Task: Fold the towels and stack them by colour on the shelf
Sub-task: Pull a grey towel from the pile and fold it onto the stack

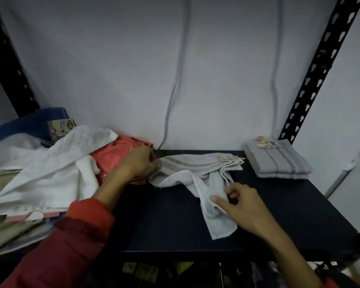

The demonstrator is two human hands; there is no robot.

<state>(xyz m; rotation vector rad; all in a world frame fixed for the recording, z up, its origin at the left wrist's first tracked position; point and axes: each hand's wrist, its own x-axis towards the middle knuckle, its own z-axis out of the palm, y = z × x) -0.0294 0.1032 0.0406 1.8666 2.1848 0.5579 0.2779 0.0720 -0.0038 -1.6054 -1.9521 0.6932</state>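
A crumpled pale grey towel (195,173) with stripes and a paper tag lies on the dark shelf (279,204). My left hand (139,161) grips its left end, beside a coral towel (114,154). My right hand (241,202) pinches a hanging fold of the same grey towel near the front. A folded grey striped towel stack (279,161) sits at the back right of the shelf.
A heap of white towels (40,169) covers the left side, with a blue towel (29,123) and a labelled packet behind it. Black slotted uprights (320,69) frame the shelf. Two cables hang down the white back wall.
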